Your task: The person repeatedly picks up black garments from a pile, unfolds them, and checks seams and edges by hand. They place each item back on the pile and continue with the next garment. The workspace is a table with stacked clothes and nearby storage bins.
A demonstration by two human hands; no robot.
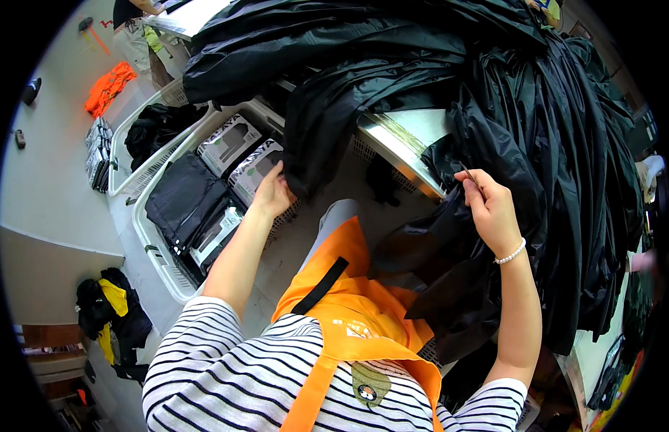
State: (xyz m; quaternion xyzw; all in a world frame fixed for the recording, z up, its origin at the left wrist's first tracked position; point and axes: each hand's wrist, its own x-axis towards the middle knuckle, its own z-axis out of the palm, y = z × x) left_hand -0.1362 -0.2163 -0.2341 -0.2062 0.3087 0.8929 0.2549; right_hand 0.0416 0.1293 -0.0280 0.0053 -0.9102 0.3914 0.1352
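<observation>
My right hand (489,205) is closed in a pinch round a thin dark tool (471,180) like small thread snips; its exact kind is too small to make out. It is in front of a big heap of glossy black fabric (550,158) that hangs in long folds over a table. My left hand (274,194) is open, fingers apart, beside the hanging end of black fabric (316,137). Below and left of that hand stands a white plastic basket (153,248) with folded black garments (186,198) and printed packages (255,169).
A metal-edged table corner (403,147) juts out between the fabric folds. Another white basket (118,162) holds black cloth. Orange cloth (109,88), stacked packs (99,155) and a black-and-yellow clothing pile (114,317) lie on the floor. A person (136,36) stands at the far left.
</observation>
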